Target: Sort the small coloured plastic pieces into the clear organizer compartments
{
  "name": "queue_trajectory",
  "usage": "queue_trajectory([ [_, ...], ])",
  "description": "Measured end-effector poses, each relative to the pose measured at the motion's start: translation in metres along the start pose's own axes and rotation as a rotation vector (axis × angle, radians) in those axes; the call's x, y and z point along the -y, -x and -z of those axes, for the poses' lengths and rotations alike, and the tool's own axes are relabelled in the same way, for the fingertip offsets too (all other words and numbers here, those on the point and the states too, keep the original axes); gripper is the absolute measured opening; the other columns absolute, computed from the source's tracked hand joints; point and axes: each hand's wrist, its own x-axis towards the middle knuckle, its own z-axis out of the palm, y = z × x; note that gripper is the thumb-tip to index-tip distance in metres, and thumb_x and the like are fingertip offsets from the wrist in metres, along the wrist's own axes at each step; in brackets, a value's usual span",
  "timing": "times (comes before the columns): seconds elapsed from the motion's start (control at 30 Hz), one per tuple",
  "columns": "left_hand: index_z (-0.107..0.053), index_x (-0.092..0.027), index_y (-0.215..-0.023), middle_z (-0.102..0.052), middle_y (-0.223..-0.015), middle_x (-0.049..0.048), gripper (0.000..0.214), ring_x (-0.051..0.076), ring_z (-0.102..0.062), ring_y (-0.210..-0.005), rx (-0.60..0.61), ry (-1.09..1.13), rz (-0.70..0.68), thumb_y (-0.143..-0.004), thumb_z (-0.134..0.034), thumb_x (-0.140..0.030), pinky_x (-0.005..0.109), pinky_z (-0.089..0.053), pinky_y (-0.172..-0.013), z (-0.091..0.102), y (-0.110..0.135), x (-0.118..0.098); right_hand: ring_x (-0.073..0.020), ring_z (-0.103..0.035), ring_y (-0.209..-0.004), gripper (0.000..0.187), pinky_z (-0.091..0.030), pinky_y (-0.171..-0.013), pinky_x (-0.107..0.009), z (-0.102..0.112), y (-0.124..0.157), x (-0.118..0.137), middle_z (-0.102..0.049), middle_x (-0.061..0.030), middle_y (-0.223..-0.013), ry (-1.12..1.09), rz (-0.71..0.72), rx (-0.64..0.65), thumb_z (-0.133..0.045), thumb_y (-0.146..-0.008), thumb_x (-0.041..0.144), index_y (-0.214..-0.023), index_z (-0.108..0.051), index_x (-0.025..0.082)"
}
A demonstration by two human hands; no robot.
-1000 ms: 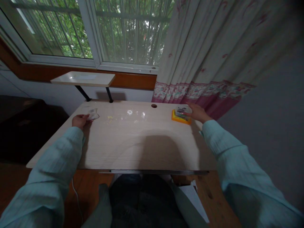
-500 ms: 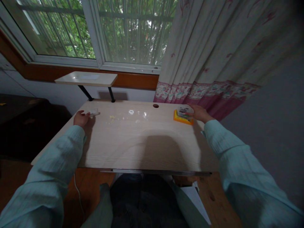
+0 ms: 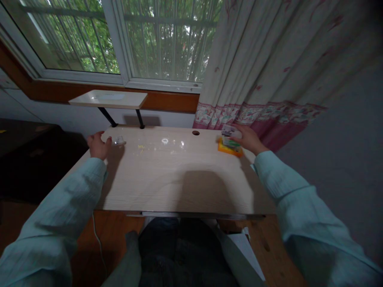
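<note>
My left hand (image 3: 99, 146) is raised at the far left of the desk, its thumb and fingers apart and nothing between them. Just to its right, a small clear item (image 3: 120, 140) with a thin pale stick-like edge lies on the desktop. At the right, my right hand (image 3: 249, 138) grips a clear plastic case (image 3: 229, 131) with dark print on it, tilted above an orange-yellow tray (image 3: 228, 148). Something green shows between case and tray, too blurred to name. Small yellow strands (image 3: 141, 147) lie on the left half of the desk.
The pale wooden desk (image 3: 143, 179) has a round cable hole (image 3: 195, 133) near its back edge. A small raised shelf (image 3: 109, 99) stands on black legs at the back left. A patterned curtain (image 3: 254, 79) hangs behind my right hand.
My left hand has let go of the small clear item and drawn back to the left, fingers spreading. My right hand has lifted the clear case slightly up off the orange-yellow tray.
</note>
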Motion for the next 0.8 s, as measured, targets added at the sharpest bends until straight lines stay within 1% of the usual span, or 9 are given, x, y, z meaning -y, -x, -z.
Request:
queue_trajectory([
  [0.07,-0.052,-0.014,-0.13,-0.045,-0.119,0.0085,0.047,0.019,-0.054,-0.102,-0.013,0.018,-0.128,-0.087,-0.065,-0.027,0.04,-0.043,-0.102,0.0,0.005,-0.013,-0.0312,-0.052,-0.126,0.065,-0.041,-0.106,-0.045,0.003,0.001,0.024,-0.057,-0.013,-0.137,-0.086,0.1,-0.02,-0.063,-0.085,0.049,-0.141,-0.05,0.018],
  [0.13,-0.051,-0.018,-0.134,-0.043,-0.127,0.0098,0.049,0.014,-0.056,-0.088,0.018,0.071,-0.199,-0.088,-0.063,-0.03,0.035,-0.05,-0.09,0.001,0.015,-0.031,-0.031,-0.051,-0.126,0.062,-0.04,-0.107,-0.046,0.004,0.004,0.054,-0.058,-0.0114,-0.137,-0.164,0.18,-0.019,-0.061,-0.086,0.052,-0.14,-0.052,0.02],
  [0.23,-0.052,-0.022,-0.133,-0.046,-0.127,0.0093,0.047,0.015,-0.056,-0.089,0.135,0.141,-0.308,-0.088,-0.061,-0.034,0.031,-0.053,-0.08,0.005,0.035,-0.063,-0.0317,-0.053,-0.124,0.064,-0.041,-0.106,-0.048,0.0,0.013,0.101,-0.058,-0.0106,-0.136,-0.298,0.268,-0.033,-0.062,-0.085,0.058,-0.137,-0.055,0.023],
  [0.33,-0.055,-0.024,-0.13,-0.05,-0.124,0.0083,0.045,0.017,-0.058,-0.093,0.343,0.248,-0.412,-0.089,-0.06,-0.039,0.033,-0.054,-0.082,0.011,0.056,-0.092,-0.0307,-0.056,-0.12,0.062,-0.043,-0.104,-0.048,-0.011,0.024,0.144,-0.062,-0.0105,-0.13,-0.442,0.359,-0.035,-0.065,-0.082,0.06,-0.132,-0.059,0.025],
  [0.43,-0.051,-0.027,-0.136,-0.048,-0.132,0.0094,0.055,0.02,-0.058,-0.106,0.616,0.376,-0.459,-0.085,-0.066,-0.042,0.037,-0.054,-0.09,0.013,0.076,-0.112,-0.0304,-0.058,-0.118,0.06,-0.044,-0.103,-0.049,-0.023,0.035,0.181,-0.065,-0.0092,-0.125,-0.544,0.437,0.004,-0.07,-0.078,0.06,-0.127,-0.062,0.027],
  [0.53,-0.04,-0.031,-0.145,-0.042,-0.144,0.012,0.075,0.026,-0.053,-0.121,0.811,0.53,-0.439,-0.079,-0.074,-0.039,0.046,-0.049,-0.1,0.008,0.097,-0.119,-0.0293,-0.059,-0.116,0.059,-0.044,-0.102,-0.049,-0.03,0.045,0.212,-0.066,-0.0084,-0.124,-0.613,0.471,0.059,-0.072,-0.076,0.06,-0.125,-0.063,0.028],
  [0.6,-0.034,-0.033,-0.148,-0.036,-0.15,0.0137,0.084,0.029,-0.048,-0.129,0.898,0.655,-0.412,-0.077,-0.076,-0.038,0.051,-0.045,-0.105,0.001,0.111,-0.119,-0.0288,-0.059,-0.115,0.059,-0.045,-0.101,-0.048,-0.032,0.05,0.228,-0.066,-0.0081,-0.123,-0.648,0.479,0.069,-0.072,-0.075,0.06,-0.124,-0.064,0.028],
  [0.7,-0.028,-0.034,-0.151,-0.031,-0.154,0.0147,0.089,0.032,-0.042,-0.136,0.971,0.805,-0.351,-0.077,-0.077,-0.04,0.054,-0.04,-0.11,-0.01,0.131,-0.117,-0.0283,-0.06,-0.112,0.058,-0.047,-0.098,-0.047,-0.033,0.057,0.245,-0.067,-0.0073,-0.12,-0.689,0.49,0.081,-0.072,-0.075,0.062,-0.121,-0.064,0.029],
  [0.8,-0.024,-0.034,-0.152,-0.03,-0.155,0.0158,0.091,0.032,-0.042,-0.137,0.99,0.911,-0.303,-0.078,-0.076,-0.042,0.053,-0.038,-0.112,-0.018,0.145,-0.117,-0.0283,-0.061,-0.108,0.056,-0.048,-0.095,-0.046,-0.036,0.062,0.255,-0.068,-0.0068,-0.115,-0.709,0.501,0.09,-0.072,-0.074,0.062,-0.118,-0.064,0.029],
])
